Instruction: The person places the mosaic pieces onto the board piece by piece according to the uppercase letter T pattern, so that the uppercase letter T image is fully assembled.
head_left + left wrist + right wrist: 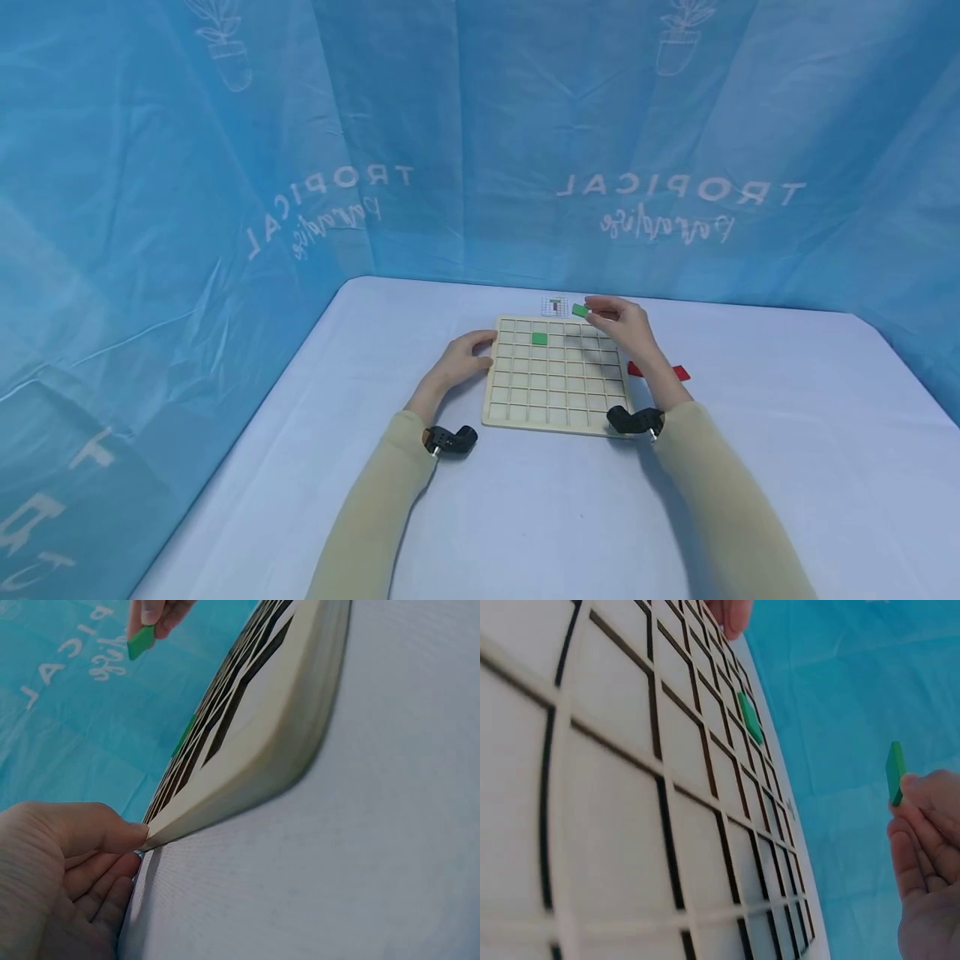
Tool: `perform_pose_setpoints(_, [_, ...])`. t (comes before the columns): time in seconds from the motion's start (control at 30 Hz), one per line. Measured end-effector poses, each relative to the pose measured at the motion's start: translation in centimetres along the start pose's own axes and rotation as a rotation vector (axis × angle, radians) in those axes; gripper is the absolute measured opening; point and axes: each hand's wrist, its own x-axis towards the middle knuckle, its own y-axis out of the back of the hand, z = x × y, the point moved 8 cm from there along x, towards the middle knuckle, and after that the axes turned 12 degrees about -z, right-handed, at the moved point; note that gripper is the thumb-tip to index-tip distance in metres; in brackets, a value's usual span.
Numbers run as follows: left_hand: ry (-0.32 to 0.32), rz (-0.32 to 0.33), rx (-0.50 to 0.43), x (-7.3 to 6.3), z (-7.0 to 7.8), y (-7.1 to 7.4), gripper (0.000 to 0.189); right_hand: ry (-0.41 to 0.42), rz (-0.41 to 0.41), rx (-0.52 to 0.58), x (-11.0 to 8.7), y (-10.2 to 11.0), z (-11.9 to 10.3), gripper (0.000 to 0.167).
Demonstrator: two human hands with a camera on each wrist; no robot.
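A pale wooden grid board (558,375) lies on the table, and one green square tile (539,339) sits in a cell of its upper rows. My left hand (459,358) rests against the board's left edge, its thumb (112,831) and fingertips touching the rim. Above the far right of the board my right hand (618,321) pinches a second green tile (895,774) between thumb and fingers. That tile is tilted up and held clear of the board, its face also visible in the head view.
A small printed grid card (555,307) with coloured squares lies just beyond the board. Red pieces (681,372) lie right of the board, partly hidden by my right forearm. A blue printed curtain (510,225) hangs behind the white table (525,508).
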Motion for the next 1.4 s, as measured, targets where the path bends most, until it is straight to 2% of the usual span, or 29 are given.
perform_pose_setpoints(0.37, [0.01, -0.002, 0.007, 0.0, 0.0, 0.0, 0.054, 0.037, -0.056, 0.039, 1.3, -2.8, 0.0, 0.037])
perform_pose_setpoints(0.57, [-0.015, -0.007, 0.004, -0.3, 0.3, 0.0, 0.052, -0.017, -0.056, 0.025, 1.6, -3.6, 0.7, 0.035])
perform_pose_setpoints(0.73, [0.01, -0.008, -0.005, -0.2, 0.0, 0.0, 0.053, -0.047, -0.076, 0.009, 1.4, -4.2, 1.7, 0.033])
perform_pose_setpoints(1.0, [0.014, -0.004, 0.003, -0.3, 0.2, 0.1, 0.053, -0.049, -0.105, -0.106, 1.3, -5.0, 3.0, 0.032])
perform_pose_setpoints(1.4, [0.019, -0.004, -0.005, -0.4, 0.2, 0.1, 0.053, 0.014, -0.114, -0.207, 1.3, -5.4, 2.4, 0.031])
